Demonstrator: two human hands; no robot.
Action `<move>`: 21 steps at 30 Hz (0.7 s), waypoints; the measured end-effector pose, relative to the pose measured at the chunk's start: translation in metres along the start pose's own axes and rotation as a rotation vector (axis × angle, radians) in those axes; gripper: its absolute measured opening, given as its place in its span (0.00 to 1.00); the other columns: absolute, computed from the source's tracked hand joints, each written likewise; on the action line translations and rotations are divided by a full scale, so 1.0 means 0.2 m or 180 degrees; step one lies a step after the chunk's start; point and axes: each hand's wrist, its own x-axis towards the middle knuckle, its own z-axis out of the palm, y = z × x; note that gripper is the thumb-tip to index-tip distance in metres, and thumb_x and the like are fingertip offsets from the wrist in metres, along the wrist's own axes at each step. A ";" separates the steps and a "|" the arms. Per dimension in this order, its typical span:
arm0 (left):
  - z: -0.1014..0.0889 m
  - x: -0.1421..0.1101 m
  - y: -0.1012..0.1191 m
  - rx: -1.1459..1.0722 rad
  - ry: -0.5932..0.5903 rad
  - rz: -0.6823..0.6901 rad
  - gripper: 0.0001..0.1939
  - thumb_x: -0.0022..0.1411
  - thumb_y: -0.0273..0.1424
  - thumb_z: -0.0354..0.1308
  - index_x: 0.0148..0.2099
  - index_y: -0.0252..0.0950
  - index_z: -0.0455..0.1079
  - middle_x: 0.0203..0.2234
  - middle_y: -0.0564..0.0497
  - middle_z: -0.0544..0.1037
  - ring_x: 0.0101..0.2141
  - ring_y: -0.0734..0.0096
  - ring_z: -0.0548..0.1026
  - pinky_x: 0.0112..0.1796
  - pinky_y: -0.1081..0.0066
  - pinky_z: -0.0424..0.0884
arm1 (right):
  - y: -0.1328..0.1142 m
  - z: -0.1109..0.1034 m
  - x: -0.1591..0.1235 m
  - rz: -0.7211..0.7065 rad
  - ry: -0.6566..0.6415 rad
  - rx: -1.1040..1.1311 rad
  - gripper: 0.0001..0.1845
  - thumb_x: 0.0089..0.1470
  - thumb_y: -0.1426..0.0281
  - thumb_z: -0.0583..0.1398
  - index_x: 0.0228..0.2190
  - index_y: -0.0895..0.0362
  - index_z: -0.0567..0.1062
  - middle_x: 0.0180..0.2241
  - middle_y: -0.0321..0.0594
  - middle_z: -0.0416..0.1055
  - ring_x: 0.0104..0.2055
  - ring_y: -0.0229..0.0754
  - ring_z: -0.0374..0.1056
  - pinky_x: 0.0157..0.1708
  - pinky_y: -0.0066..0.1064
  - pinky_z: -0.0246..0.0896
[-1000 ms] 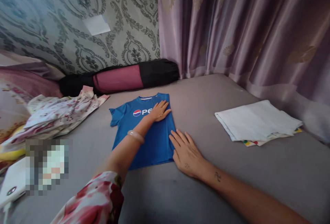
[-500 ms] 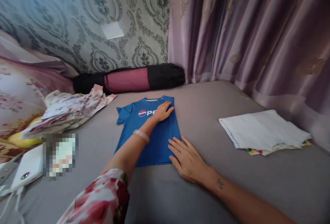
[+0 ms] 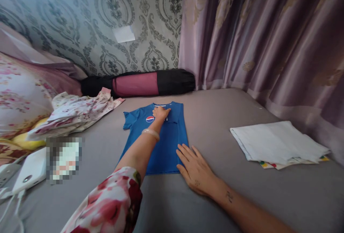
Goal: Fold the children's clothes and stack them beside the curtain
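A blue T-shirt with a round red, white and blue logo lies front up on the grey bed. Its right side is folded inward along the length, while the left sleeve sticks out. My left hand rests on the chest just below the collar, palm down. Its fingers are slightly bent, the thumb stands apart, and it covers most of the white lettering. At the shirt's lower right edge, my right hand lies flat with fingers spread, the fingertips on the folded side.
Folded white cloth lies on the right of the bed. To the left are floral clothes, a white power bank with cables and a blurred-out object. A long black and pink bag lies along the wall beside the curtain.
My left hand has slid left from the folded right shoulder to the middle below the collar. My right hand stays at the lower right edge. The view has shifted slightly.
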 end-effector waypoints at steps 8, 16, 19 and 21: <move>0.03 0.01 0.07 -0.0264 -0.0110 -0.0089 0.20 0.50 0.39 0.66 0.46 0.40 0.74 0.54 0.39 0.70 0.56 0.45 0.65 0.51 0.56 0.63 | 0.00 0.00 0.00 0.0010 0.0055 0.0008 0.28 0.67 0.60 0.44 0.62 0.57 0.61 0.65 0.43 0.52 0.68 0.47 0.45 0.66 0.48 0.41; 0.10 0.01 0.05 -0.0595 0.0170 0.1596 0.07 0.57 0.28 0.59 0.39 0.39 0.71 0.44 0.48 0.77 0.48 0.59 0.72 0.50 0.58 0.64 | -0.01 -0.01 0.00 0.0029 0.0034 0.0044 0.28 0.67 0.60 0.44 0.62 0.58 0.61 0.66 0.43 0.52 0.68 0.46 0.44 0.66 0.48 0.40; 0.11 0.01 0.03 -0.0599 -0.0029 0.2349 0.09 0.55 0.23 0.55 0.39 0.39 0.70 0.43 0.49 0.78 0.47 0.62 0.73 0.52 0.60 0.64 | 0.00 0.00 0.00 0.0013 0.0039 0.0039 0.28 0.67 0.59 0.44 0.62 0.58 0.61 0.66 0.44 0.52 0.68 0.46 0.44 0.66 0.48 0.40; 0.11 0.02 0.01 -0.0554 -0.0200 0.2787 0.11 0.53 0.20 0.53 0.38 0.38 0.69 0.43 0.48 0.78 0.47 0.63 0.74 0.52 0.61 0.65 | 0.00 0.00 0.00 0.0005 0.0054 0.0030 0.28 0.67 0.60 0.44 0.62 0.58 0.61 0.65 0.44 0.52 0.68 0.46 0.44 0.66 0.48 0.40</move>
